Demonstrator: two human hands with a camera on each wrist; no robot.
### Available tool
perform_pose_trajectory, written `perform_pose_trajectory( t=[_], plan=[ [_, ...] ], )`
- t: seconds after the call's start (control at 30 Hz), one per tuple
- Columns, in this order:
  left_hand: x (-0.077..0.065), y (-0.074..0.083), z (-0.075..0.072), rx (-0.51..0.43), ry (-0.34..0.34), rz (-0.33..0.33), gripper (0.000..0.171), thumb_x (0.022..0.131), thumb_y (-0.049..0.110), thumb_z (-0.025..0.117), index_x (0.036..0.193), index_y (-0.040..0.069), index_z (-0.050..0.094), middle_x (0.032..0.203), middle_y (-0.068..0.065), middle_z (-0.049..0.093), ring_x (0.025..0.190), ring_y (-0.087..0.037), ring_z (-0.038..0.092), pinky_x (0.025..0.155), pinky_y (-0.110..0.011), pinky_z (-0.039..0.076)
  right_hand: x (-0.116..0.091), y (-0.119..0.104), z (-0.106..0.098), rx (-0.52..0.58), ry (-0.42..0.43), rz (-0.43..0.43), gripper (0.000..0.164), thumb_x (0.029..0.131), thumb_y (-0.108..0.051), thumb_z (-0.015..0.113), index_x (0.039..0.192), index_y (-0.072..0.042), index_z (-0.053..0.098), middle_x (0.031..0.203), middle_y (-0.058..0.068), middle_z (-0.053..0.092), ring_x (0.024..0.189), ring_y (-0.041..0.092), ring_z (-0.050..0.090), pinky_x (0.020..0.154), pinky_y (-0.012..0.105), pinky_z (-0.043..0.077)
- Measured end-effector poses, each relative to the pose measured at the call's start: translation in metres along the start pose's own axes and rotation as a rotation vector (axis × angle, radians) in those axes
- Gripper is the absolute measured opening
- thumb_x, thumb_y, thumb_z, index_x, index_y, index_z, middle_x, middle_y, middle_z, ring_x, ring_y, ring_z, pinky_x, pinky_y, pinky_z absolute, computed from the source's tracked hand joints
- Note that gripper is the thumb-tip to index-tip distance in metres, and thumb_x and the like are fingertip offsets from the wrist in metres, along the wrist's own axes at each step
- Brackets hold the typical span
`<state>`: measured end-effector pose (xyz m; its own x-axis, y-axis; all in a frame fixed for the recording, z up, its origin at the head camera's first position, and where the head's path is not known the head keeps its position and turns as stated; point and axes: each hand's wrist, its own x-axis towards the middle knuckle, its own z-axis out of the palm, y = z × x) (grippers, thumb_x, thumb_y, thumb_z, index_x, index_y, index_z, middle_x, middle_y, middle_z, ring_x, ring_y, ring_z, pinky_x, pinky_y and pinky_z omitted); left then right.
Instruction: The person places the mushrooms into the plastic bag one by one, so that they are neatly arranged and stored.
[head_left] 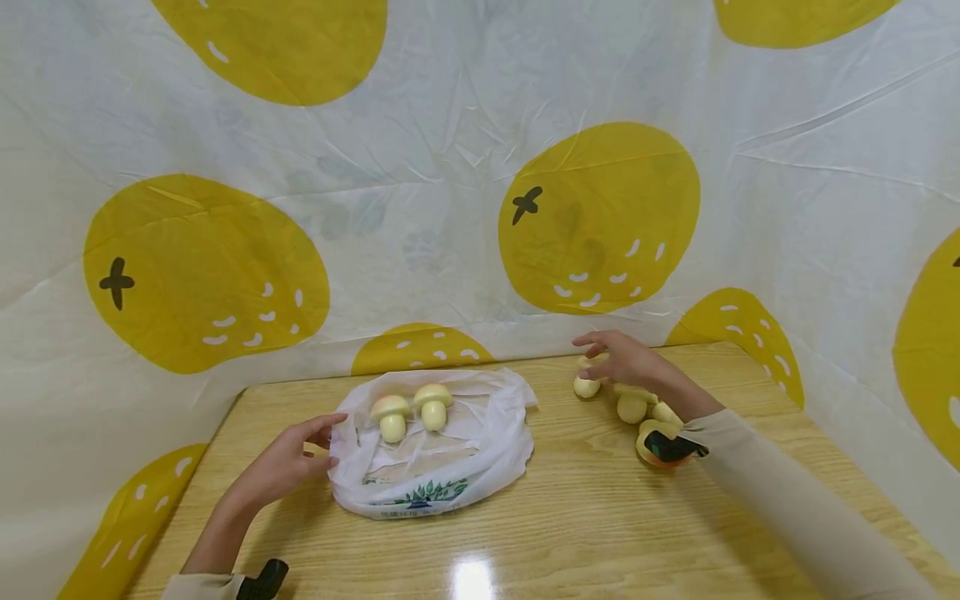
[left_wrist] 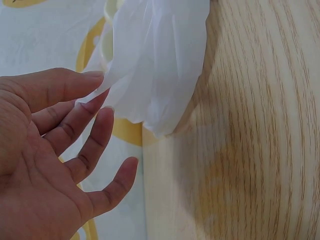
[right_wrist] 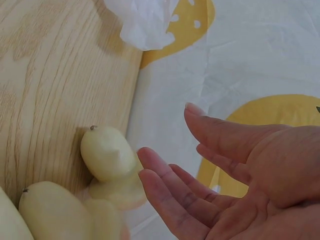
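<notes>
A white plastic bag (head_left: 517,454) lies with its mouth spread on the table, and two toy mushrooms (head_left: 432,408) with pale yellow caps and stems rest in it. At the bag's left rim, my left hand (head_left: 281,467) pinches the thin plastic between thumb and index finger, its other fingers loosely bent in the left wrist view. My right hand (head_left: 628,362) hovers over a toy mushroom (right_wrist: 107,152) at the back right, fingers spread apart from the thumb, nothing held. Nearby are more toy mushrooms (head_left: 632,407), partly hidden by the right wrist and its dark strap.
The wooden table (head_left: 570,525) ends at the back against a white curtain (head_left: 420,250) with large yellow fruit prints. This cloth also hangs along the left and right sides. A stretch of bare wood lies between the bag and the loose mushrooms.
</notes>
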<state>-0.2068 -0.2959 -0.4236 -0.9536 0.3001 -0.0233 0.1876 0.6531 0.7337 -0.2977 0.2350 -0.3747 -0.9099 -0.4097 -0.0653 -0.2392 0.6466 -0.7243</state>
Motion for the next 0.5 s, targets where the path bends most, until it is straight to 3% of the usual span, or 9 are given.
perform_pose_trajectory(
  t=[0.27, 0.5],
  plan=[
    [-0.001, 0.001, 0.0, -0.005, -0.004, 0.005, 0.063, 0.091, 0.005, 0.073, 0.149, -0.001, 0.048, 0.122, -0.013, 0.061, 0.11, -0.028, 0.055, 0.08, -0.031, 0.053, -0.003, 0.007, -0.004, 0.058, -0.037, 0.053, 0.064, 0.097, -0.004, 0.067, 0.152, 0.008, 0.036, 0.146, 0.042, 0.036, 0.124, 0.051, 0.054, 0.095, 0.057, 0.051],
    [-0.001, 0.0, 0.001, 0.002, -0.001, 0.007, 0.063, 0.091, 0.006, 0.073, 0.148, 0.0, 0.049, 0.121, -0.012, 0.061, 0.11, -0.028, 0.055, 0.08, -0.032, 0.052, 0.001, 0.013, -0.002, 0.021, -0.029, 0.099, 0.066, 0.093, -0.003, 0.071, 0.15, 0.009, 0.039, 0.145, 0.043, 0.036, 0.119, 0.048, 0.057, 0.09, 0.052, 0.055]
  ],
)
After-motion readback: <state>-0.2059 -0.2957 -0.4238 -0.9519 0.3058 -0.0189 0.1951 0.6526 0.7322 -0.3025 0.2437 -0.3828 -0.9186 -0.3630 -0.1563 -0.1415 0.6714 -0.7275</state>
